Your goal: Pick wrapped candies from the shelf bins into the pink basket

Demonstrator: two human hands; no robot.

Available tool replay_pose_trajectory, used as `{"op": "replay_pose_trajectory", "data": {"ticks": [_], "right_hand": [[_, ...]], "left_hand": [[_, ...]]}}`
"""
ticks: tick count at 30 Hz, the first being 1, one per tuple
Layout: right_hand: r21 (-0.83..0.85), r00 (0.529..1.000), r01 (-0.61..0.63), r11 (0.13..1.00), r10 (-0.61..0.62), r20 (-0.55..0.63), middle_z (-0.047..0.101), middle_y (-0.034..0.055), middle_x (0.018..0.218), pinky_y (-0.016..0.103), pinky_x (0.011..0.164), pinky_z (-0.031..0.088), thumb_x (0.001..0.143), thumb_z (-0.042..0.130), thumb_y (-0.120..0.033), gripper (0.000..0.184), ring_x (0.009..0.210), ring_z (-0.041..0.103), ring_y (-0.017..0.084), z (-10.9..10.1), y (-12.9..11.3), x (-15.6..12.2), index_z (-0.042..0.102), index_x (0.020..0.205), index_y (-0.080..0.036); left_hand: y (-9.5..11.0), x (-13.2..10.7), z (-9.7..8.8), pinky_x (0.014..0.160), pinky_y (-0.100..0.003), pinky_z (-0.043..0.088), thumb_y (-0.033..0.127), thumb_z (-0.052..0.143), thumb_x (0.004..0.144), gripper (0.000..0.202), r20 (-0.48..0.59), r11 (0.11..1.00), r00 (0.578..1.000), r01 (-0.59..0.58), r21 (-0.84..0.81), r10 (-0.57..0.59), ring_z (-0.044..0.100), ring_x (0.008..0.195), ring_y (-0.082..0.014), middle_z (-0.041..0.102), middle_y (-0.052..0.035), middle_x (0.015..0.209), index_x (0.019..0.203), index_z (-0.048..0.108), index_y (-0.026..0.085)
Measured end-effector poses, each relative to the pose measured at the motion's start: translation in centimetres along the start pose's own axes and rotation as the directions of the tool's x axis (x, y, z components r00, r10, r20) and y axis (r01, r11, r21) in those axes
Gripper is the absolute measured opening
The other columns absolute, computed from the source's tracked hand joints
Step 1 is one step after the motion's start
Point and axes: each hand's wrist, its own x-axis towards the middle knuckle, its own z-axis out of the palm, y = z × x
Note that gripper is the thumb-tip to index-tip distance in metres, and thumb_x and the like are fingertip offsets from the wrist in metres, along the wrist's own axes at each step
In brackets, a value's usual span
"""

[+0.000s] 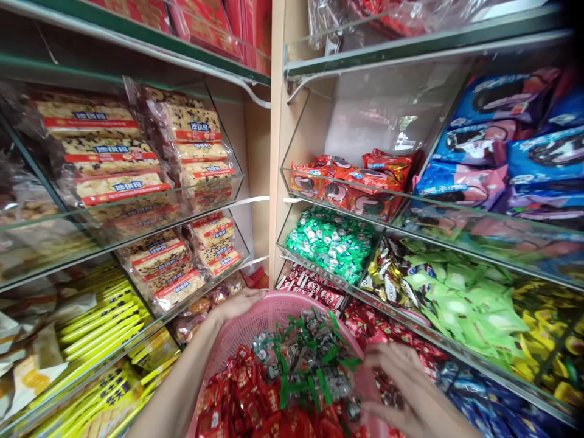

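A pink plastic basket (pixel 237 331) is in front of me at the bottom middle, tilted toward me. Red-wrapped candies (pixel 241 383) fill its near part, and clear-and-green wrapped candies (pixel 310 353) lie on top toward the far right. With its fingers closed over the far left rim, my left hand (pixel 239 303) grips the basket. My right hand (pixel 401 380) is at the basket's right rim, somewhat blurred, its fingers apart and pointing left over the edge. I see nothing held in it.
Glass-fronted shelves run along both sides and meet at a wooden post (pixel 274 146). Wrapped pastry bars (pixel 114 149) and yellow packets (pixel 100 328) are on the left. Green candies (pixel 331 240), red packets (pixel 356 179), blue packets (pixel 474 146) and light-green packets (pixel 465 298) are on the right.
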Motion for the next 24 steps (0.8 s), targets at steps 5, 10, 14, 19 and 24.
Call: {"op": "replay_pose_trajectory", "data": {"ticks": [5, 10, 14, 19, 24], "right_hand": [[-0.194, 0.978, 0.090, 0.977, -0.123, -0.166, 0.057, 0.0079, 0.095, 0.033, 0.075, 0.036, 0.088, 0.040, -0.036, 0.023, 0.087, 0.051, 0.020, -7.5, -2.0, 7.7, 0.053, 0.099, -0.021], [-0.468, 0.969, -0.159, 0.870, 0.046, -0.243, 0.060, 0.0113, 0.091, 0.033, 0.071, 0.035, 0.086, 0.042, -0.038, 0.026, 0.089, 0.052, 0.025, -8.1, -2.4, 17.0, 0.053, 0.090, -0.015], [-0.421, 0.898, -0.422, 0.803, 0.309, -0.312, 0.062, 0.0161, 0.087, 0.034, 0.070, 0.036, 0.085, 0.043, -0.041, 0.034, 0.089, 0.055, 0.027, -6.2, -1.4, 21.6, 0.050, 0.096, -0.009], [-0.364, 0.860, -0.490, 0.792, 0.373, -0.347, 0.063, 0.0172, 0.090, 0.035, 0.074, 0.036, 0.085, 0.042, -0.037, 0.033, 0.094, 0.056, 0.028, -5.3, -0.5, 23.2, 0.050, 0.101, -0.009], [-0.361, 0.852, -0.512, 0.780, 0.407, -0.328, 0.063, 0.0173, 0.092, 0.038, 0.077, 0.034, 0.082, 0.044, -0.031, 0.030, 0.094, 0.056, 0.028, -5.1, 0.1, 23.3, 0.050, 0.102, -0.010]], "left_hand": [[0.5, 0.1, 0.5, 0.082, -0.028, 0.040, 0.058, 0.041, 0.076, 0.060, 0.012, 1.000, 1.000, -0.028, 0.011, 0.028, 0.056, 0.085, -0.0199, 0.065, -0.0086, 0.093, 0.100, 0.064, 0.008], [1.2, -0.5, 0.7, 0.082, -0.028, 0.040, 0.060, 0.040, 0.077, 0.061, 0.011, 0.999, 0.999, -0.037, 0.003, 0.037, 0.056, 0.088, -0.0196, 0.065, -0.0085, 0.095, 0.102, 0.063, 0.009], [1.2, -0.9, 0.7, 0.083, -0.028, 0.039, 0.060, 0.039, 0.076, 0.062, 0.004, 0.999, 0.999, -0.036, 0.008, 0.036, 0.056, 0.089, -0.0193, 0.064, -0.0096, 0.101, 0.103, 0.063, 0.010], [0.9, -0.7, 0.7, 0.082, -0.028, 0.039, 0.060, 0.040, 0.076, 0.060, -0.010, 1.000, 1.000, -0.018, 0.016, 0.018, 0.056, 0.086, -0.0190, 0.064, -0.0083, 0.096, 0.100, 0.064, 0.010], [0.7, -0.6, 0.9, 0.082, -0.027, 0.039, 0.059, 0.041, 0.076, 0.060, 0.007, 1.000, 1.000, -0.012, -0.026, 0.012, 0.055, 0.090, -0.0195, 0.064, -0.0085, 0.099, 0.103, 0.062, 0.009]]}}
